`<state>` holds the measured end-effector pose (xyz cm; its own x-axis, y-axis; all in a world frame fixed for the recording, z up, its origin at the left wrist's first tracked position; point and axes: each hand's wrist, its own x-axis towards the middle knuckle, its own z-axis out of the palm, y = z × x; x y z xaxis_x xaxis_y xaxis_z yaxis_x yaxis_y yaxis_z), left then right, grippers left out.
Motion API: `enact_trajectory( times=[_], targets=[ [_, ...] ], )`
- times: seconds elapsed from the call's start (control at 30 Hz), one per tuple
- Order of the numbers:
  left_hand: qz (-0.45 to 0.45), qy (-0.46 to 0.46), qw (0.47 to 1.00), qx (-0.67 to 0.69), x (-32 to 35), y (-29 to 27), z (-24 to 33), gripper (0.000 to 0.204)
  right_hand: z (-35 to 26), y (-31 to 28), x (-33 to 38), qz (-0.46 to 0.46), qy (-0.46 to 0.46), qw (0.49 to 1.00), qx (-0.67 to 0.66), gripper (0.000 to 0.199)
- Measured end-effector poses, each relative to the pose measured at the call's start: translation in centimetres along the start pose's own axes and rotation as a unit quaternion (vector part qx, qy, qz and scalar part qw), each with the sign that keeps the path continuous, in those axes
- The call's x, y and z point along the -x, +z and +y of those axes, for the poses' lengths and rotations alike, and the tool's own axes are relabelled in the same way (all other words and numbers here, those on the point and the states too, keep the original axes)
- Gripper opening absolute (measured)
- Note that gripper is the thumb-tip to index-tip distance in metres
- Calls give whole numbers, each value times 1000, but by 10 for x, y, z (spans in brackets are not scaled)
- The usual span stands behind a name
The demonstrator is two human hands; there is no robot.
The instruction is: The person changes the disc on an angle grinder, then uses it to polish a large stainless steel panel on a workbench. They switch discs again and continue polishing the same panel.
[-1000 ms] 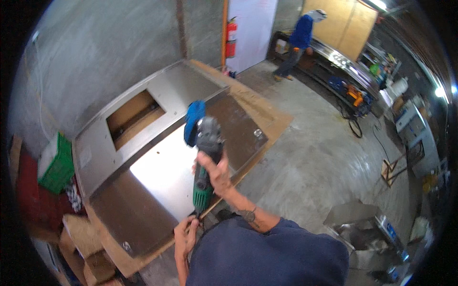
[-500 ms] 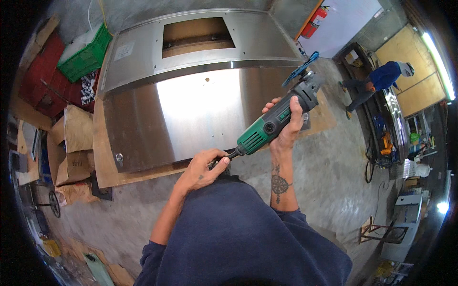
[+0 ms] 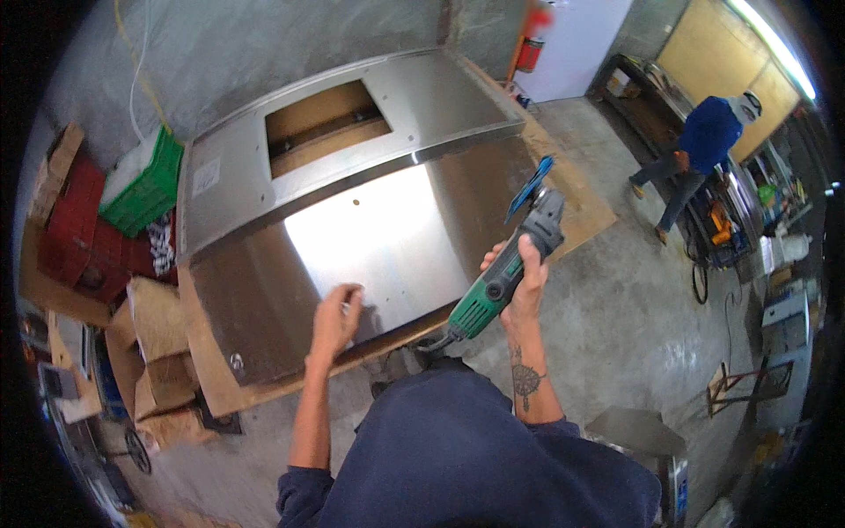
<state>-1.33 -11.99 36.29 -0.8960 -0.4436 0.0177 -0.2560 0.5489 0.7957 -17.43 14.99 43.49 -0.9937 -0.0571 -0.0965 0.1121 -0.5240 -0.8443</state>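
My right hand (image 3: 526, 295) is wrapped round the body of a green and black angle grinder (image 3: 480, 304), thumb along its top. The grinder is tilted, its head pointing up and to the right with a blue disc (image 3: 531, 187) on it. Its black cord (image 3: 433, 343) hangs from the rear end. My left hand (image 3: 334, 324) is off the cord, over the front part of a shiny stainless steel panel (image 3: 255, 295). Its fingers are bent, with a gap between thumb and fingertips and nothing visible in them.
The panel, with a rectangular cutout, lies on a brown board (image 3: 581, 211). A green crate (image 3: 150, 185), red crates and cardboard boxes (image 3: 167, 378) stand at left. A person (image 3: 709, 141) in blue works by a bench at the far right. A fire extinguisher (image 3: 530, 55) hangs behind.
My left hand has let go of the cord and moved left and up over the panel. The grinder stays in my right hand. My view has tilted and shifted.
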Motion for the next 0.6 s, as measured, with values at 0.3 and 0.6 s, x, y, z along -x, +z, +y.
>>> enact_trajectory(
  times=[0.3,0.6],
  targets=[
    [165,188,893,-375,-214,-99,-87,50,11,-35,-3,43,15,999,-9,54],
    [173,218,898,-340,-256,-71,-116,26,0,-76,1,153,-12,987,-53,65]
  ],
)
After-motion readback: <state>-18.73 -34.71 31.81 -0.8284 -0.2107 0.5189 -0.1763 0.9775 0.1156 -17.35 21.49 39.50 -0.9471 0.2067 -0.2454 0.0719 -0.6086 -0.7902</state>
